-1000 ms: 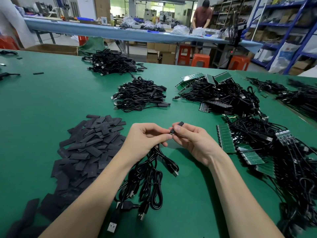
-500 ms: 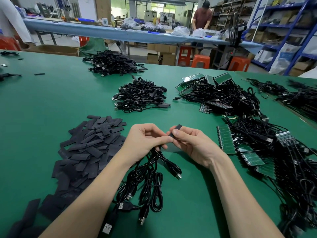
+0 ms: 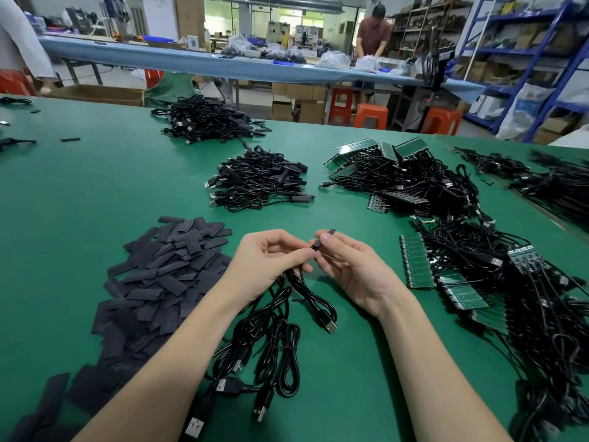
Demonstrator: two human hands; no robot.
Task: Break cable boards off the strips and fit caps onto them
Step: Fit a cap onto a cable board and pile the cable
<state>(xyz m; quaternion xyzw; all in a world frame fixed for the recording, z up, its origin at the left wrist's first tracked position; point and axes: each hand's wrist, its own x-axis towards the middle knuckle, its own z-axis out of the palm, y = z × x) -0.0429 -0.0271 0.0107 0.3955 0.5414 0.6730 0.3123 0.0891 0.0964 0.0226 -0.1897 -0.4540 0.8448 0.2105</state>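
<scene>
The right hand (image 3: 350, 266) pinches a light, soft flat black cap (image 3: 325, 236); the left hand (image 3: 271, 260), at nine o'clock of it, pinches the thin black cable (image 3: 314, 296) end.

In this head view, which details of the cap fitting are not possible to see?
- Board end inside the cap: covered by the right hand and left hand fingers.
- How far the cap is seated: too small to tell.
- Cable bundle upper part: hidden under the left hand.
- Board strips at right: partly buried under cables; the pile's lower right is blurred.
</scene>
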